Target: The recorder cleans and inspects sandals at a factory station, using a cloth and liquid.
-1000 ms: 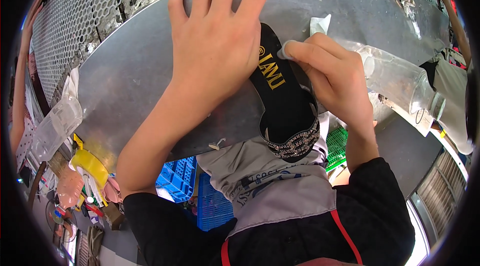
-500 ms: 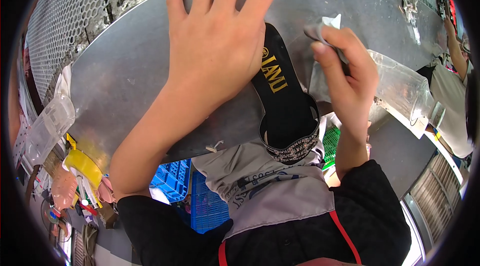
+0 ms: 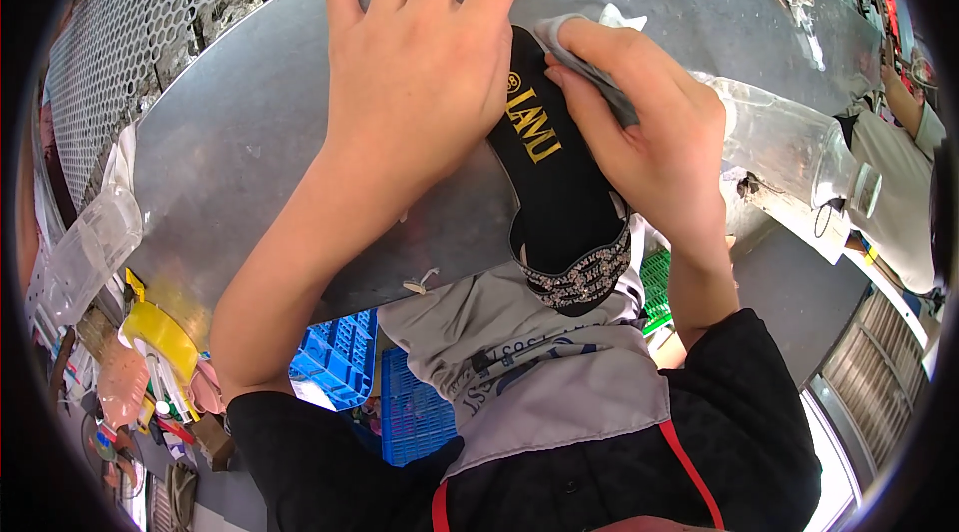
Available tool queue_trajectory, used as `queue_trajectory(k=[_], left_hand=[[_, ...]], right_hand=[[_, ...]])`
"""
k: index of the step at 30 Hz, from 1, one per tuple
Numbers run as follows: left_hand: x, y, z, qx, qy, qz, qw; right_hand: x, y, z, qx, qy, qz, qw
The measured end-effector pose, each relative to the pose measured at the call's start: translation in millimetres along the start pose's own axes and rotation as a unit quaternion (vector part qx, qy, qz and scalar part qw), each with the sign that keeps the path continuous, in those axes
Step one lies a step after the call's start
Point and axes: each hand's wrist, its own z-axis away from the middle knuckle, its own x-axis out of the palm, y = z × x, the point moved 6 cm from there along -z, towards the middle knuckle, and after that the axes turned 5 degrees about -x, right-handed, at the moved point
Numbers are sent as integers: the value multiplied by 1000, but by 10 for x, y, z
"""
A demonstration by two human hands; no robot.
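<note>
A black slide sandal (image 3: 559, 192) with gold lettering on its insole and a sparkly patterned strap (image 3: 584, 277) lies on the metal table, its toe end over the edge toward my lap. My left hand (image 3: 420, 62) rests along the sandal's left side, its visible fingers spread; the thumb is hidden. In my right hand (image 3: 649, 112) a folded grey cloth (image 3: 589, 67) is pinched between thumb and fingers, against the right edge of the sandal's heel end. A small white piece (image 3: 621, 19) shows just beyond the cloth.
The grey metal table (image 3: 250, 152) curves around me. A clear plastic bottle (image 3: 789, 132) lies right, another clear container (image 3: 95, 252) left. Blue crates (image 3: 340, 357) and a green crate (image 3: 656, 287) sit below. Yellow tape (image 3: 160, 332) hangs lower left. Another person's arm (image 3: 901, 97) shows far right.
My right hand has moved left with the grey cloth, from beside the sandal onto its heel edge. The view has shifted slightly; my left hand stays by the sandal.
</note>
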Motion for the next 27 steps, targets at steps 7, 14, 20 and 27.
queue_trajectory(k=[7,14,20,27], left_hand=[[-180,156,-214,-26,-29,17,999],[-142,303,-500,-176,-434,-218,856],[-134,299,-478,-179,-431,-214,858],[-121,299,-474,-166,-432,-224,857]], right_hand=[[57,-11,-94,-56,13,79,995],[-140,207,149,99,73,-45,991],[-36,116,125,92,29,-88,991],[15,64,-10,-6,-24,-73,997]])
